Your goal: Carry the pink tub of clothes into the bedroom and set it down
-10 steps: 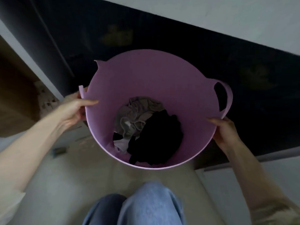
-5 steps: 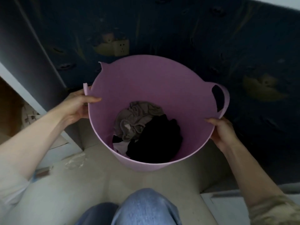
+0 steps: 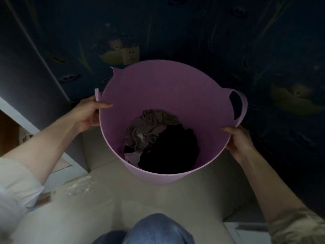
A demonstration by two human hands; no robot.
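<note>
Pink tub (image 3: 163, 88), held above the pale floor (image 3: 158, 196) in front of a knee in blue jeans (image 3: 154, 229). The left hand (image 3: 88, 113) clasps the tub's left rim, thumb inside the wall; the right hand (image 3: 237, 140) clasps the right rim just below the loop handle (image 3: 243, 104). In the tub's bottom lie a grey garment (image 3: 149, 127) and, touching it on the right, a black garment (image 3: 172, 150). Beyond the tub stands a dark blue patterned wall (image 3: 211, 32) with a socket (image 3: 131, 54) above the far rim. Left of the tub: a grey door frame (image 3: 22, 73) and crumpled clear plastic (image 3: 79, 185) on the floor.
</note>
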